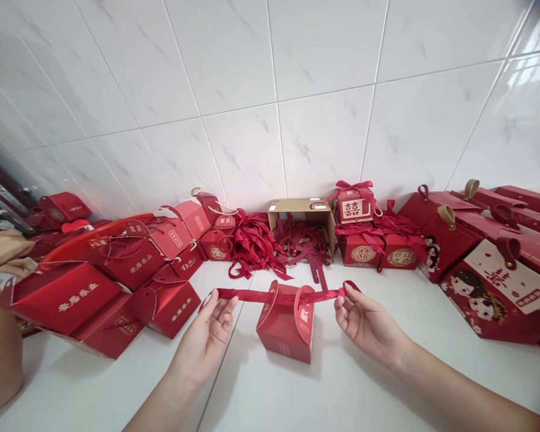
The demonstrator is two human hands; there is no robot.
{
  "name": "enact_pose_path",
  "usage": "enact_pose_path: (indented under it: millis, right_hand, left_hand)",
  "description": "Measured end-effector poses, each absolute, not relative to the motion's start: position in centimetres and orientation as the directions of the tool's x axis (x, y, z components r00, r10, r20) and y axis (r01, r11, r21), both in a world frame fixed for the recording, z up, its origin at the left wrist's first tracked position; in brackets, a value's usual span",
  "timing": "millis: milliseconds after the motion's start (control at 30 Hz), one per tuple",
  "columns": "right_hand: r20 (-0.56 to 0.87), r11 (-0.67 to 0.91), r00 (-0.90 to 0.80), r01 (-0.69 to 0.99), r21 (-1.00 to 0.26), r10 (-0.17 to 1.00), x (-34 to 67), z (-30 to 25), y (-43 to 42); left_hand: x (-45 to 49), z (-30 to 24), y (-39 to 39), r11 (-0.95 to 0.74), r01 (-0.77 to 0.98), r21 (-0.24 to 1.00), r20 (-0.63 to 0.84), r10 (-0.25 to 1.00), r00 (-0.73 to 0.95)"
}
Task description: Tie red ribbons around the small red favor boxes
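Note:
A small red gift box (284,327) with rounded top flaps is in the middle, over the white table. A dark red ribbon (247,295) passes through its top and stretches out to both sides. My left hand (207,336) pinches the ribbon's left end between thumb and fingers. On the other side, my right hand (364,324) grips the right end, and a short loop of it rises above the fingers. Neither hand touches the box itself. Both ribbon lengths are pulled nearly straight and level.
Behind the box lie a pile of red ribbons (254,240) and an open cardboard box (299,207) with dark red strips. Finished ribboned boxes (362,251) stand right of it. Red gift boxes (166,303) crowd the left, larger ones (499,294) the right. Another person's arm (0,336) reaches in at left.

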State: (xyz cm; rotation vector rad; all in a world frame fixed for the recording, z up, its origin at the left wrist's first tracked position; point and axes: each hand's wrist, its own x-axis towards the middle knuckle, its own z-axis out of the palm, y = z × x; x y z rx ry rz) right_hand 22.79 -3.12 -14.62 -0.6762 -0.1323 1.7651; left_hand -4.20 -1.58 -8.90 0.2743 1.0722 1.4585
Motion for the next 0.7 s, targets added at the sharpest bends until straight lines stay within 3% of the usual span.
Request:
enact_pose_path:
  millis: [133,367,533,700]
  right_hand:
    - [-0.355,-0.267,-0.077,-0.809,-0.524,0.932,23.3,-13.1,-3.3]
    - [-0.034,0.04,0.121,-0.562,-0.826,0.992,25.3,-9.7,-2.6]
    - [0.24,0.293,0.189,-0.348,-0.891,0.952,25.9,-6.7,-2.2]
    - [0.371,0.393,0.137,-0.211,-0.895,0.918,25.4,-3.8,-2.2]
  left_hand:
    - [-5.1,-7.9,-1.4,0.035,-0.534,0.845,-0.219,0.933,-0.284]
    - [-5.5,-4.6,-1.8,-0.179,-0.279,0.943,0.113,0.964,-0.239]
    - [-4.6,-2.3,-2.2,-0.284,-0.111,0.952,0.265,0.951,-0.16]
    - [-3.1,-0.9,-2.9,-0.386,0.082,0.919,0.392,0.917,-0.079]
